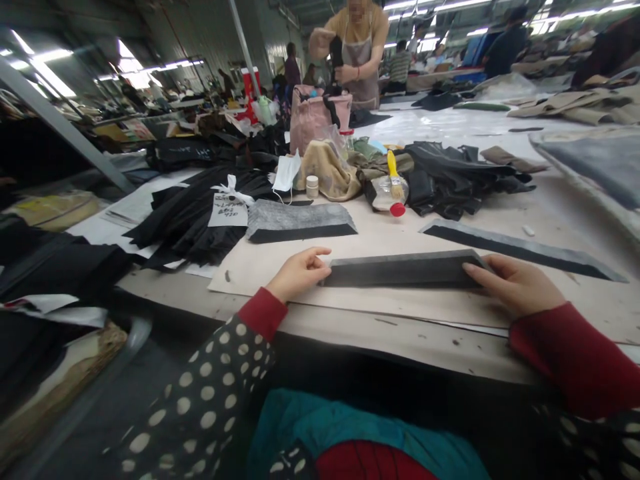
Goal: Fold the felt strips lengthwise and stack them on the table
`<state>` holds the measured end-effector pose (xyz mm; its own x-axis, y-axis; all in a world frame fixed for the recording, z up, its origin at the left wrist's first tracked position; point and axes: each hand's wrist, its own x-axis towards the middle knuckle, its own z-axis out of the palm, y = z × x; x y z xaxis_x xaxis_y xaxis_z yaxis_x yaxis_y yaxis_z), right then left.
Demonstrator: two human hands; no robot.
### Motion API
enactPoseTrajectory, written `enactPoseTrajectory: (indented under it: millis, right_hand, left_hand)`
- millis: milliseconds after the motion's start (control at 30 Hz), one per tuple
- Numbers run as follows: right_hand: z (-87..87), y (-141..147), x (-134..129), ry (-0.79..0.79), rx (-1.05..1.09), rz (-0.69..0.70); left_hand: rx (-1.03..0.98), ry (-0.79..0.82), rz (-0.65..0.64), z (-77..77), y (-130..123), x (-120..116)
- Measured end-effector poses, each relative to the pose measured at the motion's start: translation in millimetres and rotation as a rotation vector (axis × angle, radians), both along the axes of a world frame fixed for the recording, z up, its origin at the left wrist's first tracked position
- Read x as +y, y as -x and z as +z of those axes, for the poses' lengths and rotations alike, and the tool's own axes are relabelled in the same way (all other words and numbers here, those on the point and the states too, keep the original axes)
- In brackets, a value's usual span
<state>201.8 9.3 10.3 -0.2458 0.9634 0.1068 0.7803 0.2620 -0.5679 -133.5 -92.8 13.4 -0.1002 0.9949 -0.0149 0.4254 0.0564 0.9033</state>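
A long dark strip of fabric or leather, with a greyer band along its upper edge, stretches between my two hands just over the pale board. My left hand pinches its left end between thumb and fingers. At the other end, my right hand grips it with the thumb on top and the fingers behind. Beyond it lies a grey piece with a black edge, nearest my left hand. A similar grey-and-black strip rests past my right hand.
Black pieces with a handwritten tag are fanned out at left. Behind the board stand a small white jar, a yellow-handled brush on a bottle, a face mask and a pink bag. A co-worker stands across the table.
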Motion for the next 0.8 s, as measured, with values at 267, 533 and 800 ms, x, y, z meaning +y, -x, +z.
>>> enactPoseTrajectory:
  millis: [267,533,800]
  right_hand:
    - [1.9,5.4,1.0,0.08,-0.205,-0.028]
    - [-0.8,6.0,2.1,0.065,-0.198,-0.027]
    - [-0.8,9.9,-0.3,-0.07,-0.231,0.008]
  left_hand:
    - [0.107,-0.023,-0.013,-7.6,3.5,2.9]
    - [0.205,-0.058,-0.003,-11.0,3.1,1.7]
    - [0.47,-0.111,0.016,-6.2,-4.3,-4.0]
